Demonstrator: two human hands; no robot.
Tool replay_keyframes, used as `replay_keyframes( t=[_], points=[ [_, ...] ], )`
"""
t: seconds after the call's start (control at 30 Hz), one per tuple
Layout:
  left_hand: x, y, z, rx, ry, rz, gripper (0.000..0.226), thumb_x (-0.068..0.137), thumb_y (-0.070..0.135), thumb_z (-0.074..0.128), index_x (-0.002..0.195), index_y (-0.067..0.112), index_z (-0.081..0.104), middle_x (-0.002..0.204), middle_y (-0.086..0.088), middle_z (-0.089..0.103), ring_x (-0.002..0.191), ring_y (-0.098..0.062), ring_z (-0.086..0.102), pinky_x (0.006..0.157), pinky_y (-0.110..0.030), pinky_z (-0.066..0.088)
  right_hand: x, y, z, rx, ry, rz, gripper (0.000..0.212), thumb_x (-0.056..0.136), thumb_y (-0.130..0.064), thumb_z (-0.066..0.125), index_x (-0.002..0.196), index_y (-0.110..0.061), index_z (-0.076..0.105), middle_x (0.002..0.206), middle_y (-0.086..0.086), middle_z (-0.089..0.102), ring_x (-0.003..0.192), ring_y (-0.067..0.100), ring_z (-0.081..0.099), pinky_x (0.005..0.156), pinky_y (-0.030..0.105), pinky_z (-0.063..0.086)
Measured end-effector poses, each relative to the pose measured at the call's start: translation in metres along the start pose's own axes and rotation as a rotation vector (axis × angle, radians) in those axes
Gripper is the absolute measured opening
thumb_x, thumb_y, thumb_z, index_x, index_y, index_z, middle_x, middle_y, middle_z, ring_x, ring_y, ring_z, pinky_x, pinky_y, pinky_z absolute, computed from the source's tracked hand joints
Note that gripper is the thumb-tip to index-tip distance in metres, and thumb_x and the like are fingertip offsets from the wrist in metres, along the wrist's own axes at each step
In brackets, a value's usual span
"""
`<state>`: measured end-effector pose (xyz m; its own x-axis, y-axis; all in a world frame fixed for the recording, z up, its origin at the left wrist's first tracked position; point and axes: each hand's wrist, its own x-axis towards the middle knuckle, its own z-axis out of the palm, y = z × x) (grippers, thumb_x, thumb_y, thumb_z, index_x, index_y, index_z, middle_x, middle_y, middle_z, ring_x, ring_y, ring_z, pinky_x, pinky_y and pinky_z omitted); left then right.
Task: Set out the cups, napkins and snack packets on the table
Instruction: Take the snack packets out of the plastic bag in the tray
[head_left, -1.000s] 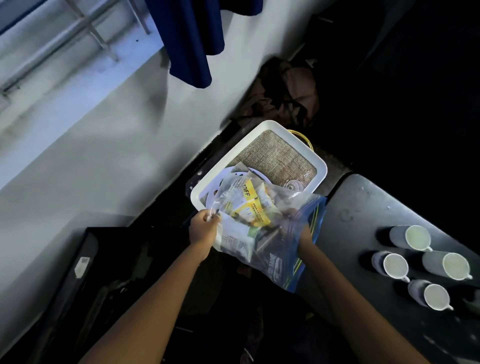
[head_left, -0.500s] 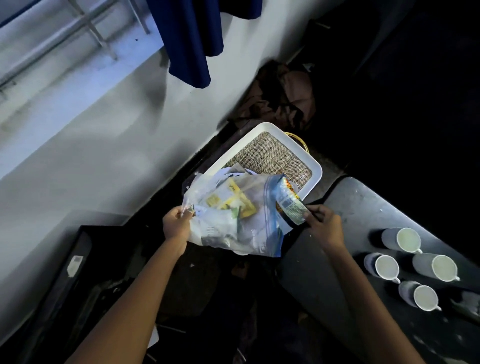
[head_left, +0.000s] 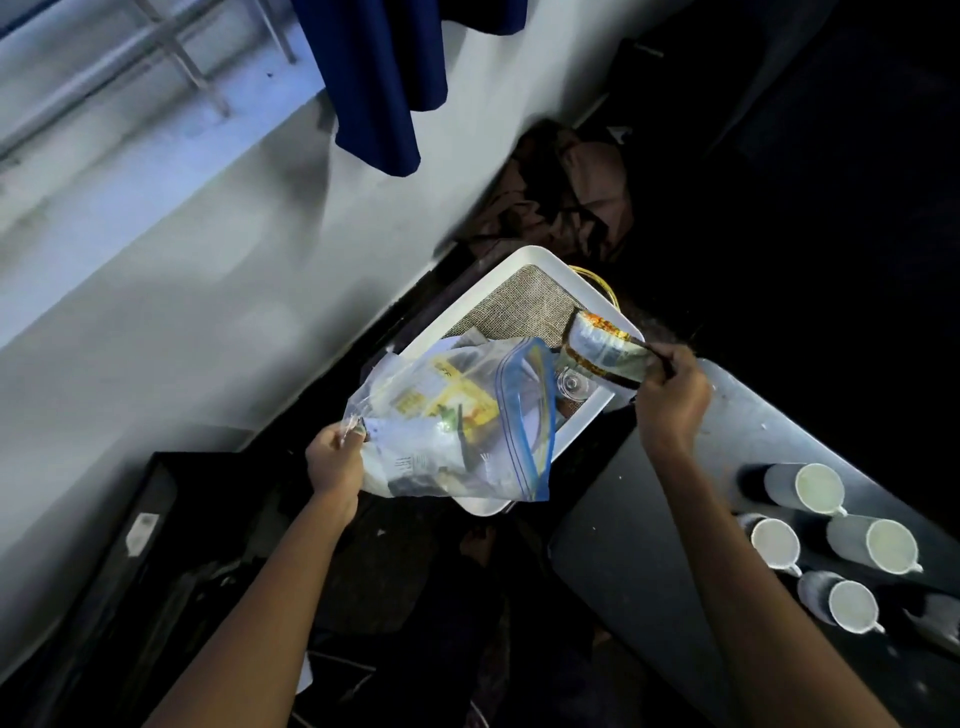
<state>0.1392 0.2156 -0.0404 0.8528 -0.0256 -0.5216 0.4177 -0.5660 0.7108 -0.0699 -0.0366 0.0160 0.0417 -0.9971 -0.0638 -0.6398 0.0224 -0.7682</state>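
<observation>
- Snack packet (head_left: 605, 353), silver with an orange and yellow end, is up in the air in the right hand (head_left: 675, 400), pinched at its near edge between the fingertips, hanging over the far corner of the white tray (head_left: 524, 254).
- Right hand is closed on that packet, just beside the near end of the dark table (head_left: 649, 519).
- Left hand (head_left: 335, 462) is clenched around a bunched corner of the clear zip bag (head_left: 457, 431), holding it out over the tray's near side.
- Zip bag hangs open, its blue-striped mouth facing the right hand; more packets (head_left: 457, 410), yellow and white, are heaped inside it.
- Tray has a woven, burlap-like liner (head_left: 519, 312) showing at its far end, and a small clear glass piece (head_left: 571, 384) lies on it, just past the bag's mouth; what it is, I cannot tell.
- Four white cups (head_left: 821, 488) lie on their sides in a close cluster on the table, well apart from the packet, open mouths turned toward the camera.
- Behind the tray a brown bag (head_left: 576, 192) slumps against the pale wall (head_left: 182, 260), and a dark blue curtain (head_left: 384, 83) hangs above.
- Floor around is too dark to read.
</observation>
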Motion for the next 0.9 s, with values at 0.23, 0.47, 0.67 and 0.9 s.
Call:
replay_keyframes(
  t=[0.23,0.47,0.67,0.9],
  points=[
    [-0.002,-0.002,-0.003,-0.009,0.011,-0.015,0.019,0.090,0.009,0.059,0.104,-0.003,0.062,0.088,-0.009,0.057,0.082,-0.018,0.051,0.055,-0.020,0.038,-0.010,0.008,0.022,-0.015,0.132,-0.016,0.025,0.091,-0.002,0.045,0.106,-0.004,0.064,0.104,0.018,0.068,0.092,0.032,0.061,0.067,0.019,0.032],
    [-0.001,-0.002,-0.003,-0.021,0.009,-0.025,0.006,0.090,0.011,0.059,0.095,0.008,0.060,0.077,-0.001,0.055,0.074,-0.016,0.053,0.056,-0.020,0.039,-0.026,0.050,0.038,-0.681,-0.585,-0.355,0.031,0.085,-0.009,0.057,0.116,-0.013,0.064,0.147,0.010,0.039,0.138,0.032,0.026,0.106,0.048,0.029],
    [0.001,-0.004,-0.004,-0.006,-0.002,-0.011,0.011,0.090,0.010,0.060,0.097,0.002,0.062,0.073,0.001,0.055,0.070,-0.015,0.052,0.058,-0.022,0.040,-0.055,0.060,0.045,-0.829,-0.566,-0.518,0.056,0.090,-0.024,0.052,0.142,-0.013,0.037,0.155,0.013,0.024,0.144,0.034,0.017,0.113,0.051,0.016],
    [0.001,-0.002,-0.004,0.014,-0.009,-0.027,0.020,0.090,0.011,0.059,0.106,-0.001,0.062,0.093,-0.010,0.060,0.084,-0.021,0.055,0.068,-0.027,0.042,-0.042,0.059,0.065,-0.995,-0.694,-0.512,0.069,0.096,-0.027,0.032,0.150,-0.012,-0.008,0.159,0.012,-0.008,0.147,0.031,-0.009,0.117,0.050,-0.001]
  ],
)
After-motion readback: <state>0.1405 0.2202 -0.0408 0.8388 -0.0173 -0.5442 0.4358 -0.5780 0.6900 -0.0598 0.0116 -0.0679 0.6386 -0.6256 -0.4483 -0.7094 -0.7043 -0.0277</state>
